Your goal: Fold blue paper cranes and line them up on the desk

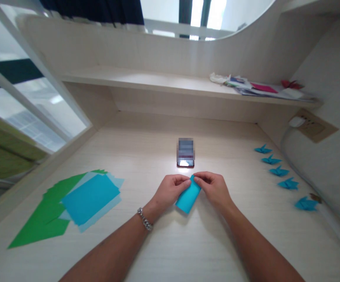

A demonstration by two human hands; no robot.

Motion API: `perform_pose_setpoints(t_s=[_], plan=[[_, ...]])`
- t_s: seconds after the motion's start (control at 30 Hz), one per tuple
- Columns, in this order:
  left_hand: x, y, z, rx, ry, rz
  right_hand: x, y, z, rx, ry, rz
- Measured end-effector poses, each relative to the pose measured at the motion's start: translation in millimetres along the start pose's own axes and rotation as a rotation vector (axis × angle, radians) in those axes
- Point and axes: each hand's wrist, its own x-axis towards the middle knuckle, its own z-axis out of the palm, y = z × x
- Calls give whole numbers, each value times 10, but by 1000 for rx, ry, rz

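Note:
A folded sheet of blue paper (189, 197) lies slantwise between my hands at the middle of the desk, its lower end curling up a little. My left hand (174, 189) pinches its upper left edge between thumb and fingers. On the upper right corner, my right hand (213, 187) has a similar pinch, with the thumb on top. The two thumbs are close together near the paper's far end. Just beyond the hands a phone (185, 152) rests flat, its screen lit and partly blurred out.
Blue paper sheets (90, 197) lie stacked over green sheets (40, 219) at the left. Several folded blue paper cranes (279, 171) line the right side, beside a cable (293, 166) from a wall socket (315, 125). A shelf (158, 81) with papers (263, 89) spans the back.

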Motion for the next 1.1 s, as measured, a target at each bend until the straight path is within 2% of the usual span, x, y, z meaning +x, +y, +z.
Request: perform_pose_setpoints(t_s=[0.17,0.37,0.6,1.1], plan=[[2,-1,-2,-35,4,-5,-6,-7,4,-3,4,-10],[4,-17,-7,-121,-13,-72,3,10,3,67,-6,41],[8,-35,-7,-120,-10,-105,24,76,-2,97,-29,57],[6,-31,8,-65,-4,-68,-9,-1,7,30,-28,23]])
